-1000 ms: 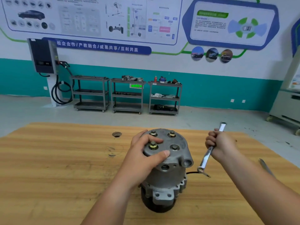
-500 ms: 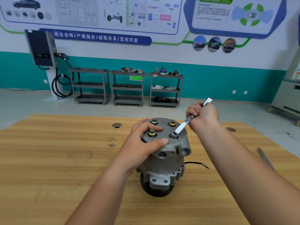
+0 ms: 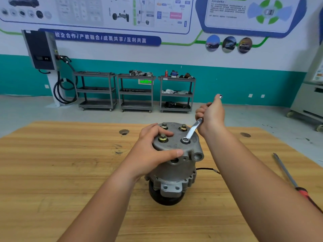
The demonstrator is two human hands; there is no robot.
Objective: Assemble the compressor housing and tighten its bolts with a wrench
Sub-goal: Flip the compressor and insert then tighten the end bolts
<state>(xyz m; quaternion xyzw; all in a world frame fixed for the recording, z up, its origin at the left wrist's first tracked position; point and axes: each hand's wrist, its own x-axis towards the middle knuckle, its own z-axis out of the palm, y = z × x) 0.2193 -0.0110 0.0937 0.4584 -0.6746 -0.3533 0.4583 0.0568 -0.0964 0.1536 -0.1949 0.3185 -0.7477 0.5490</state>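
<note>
Table (image 3: 52, 172) bears compressor (image 3: 174, 173), upright near centre, cover up. Our left hand (image 3: 152, 154) clamps cover rim, thumb at front; right hand (image 3: 212, 117) fists wrench (image 3: 193, 131) handle. Hands apart. Ring end sits over front-right bolt (image 3: 185, 140) — we judge this tightening step. We should seat ring fully, level, pull smoothly, brace body against twist — then cross to opposite bolt.
</note>
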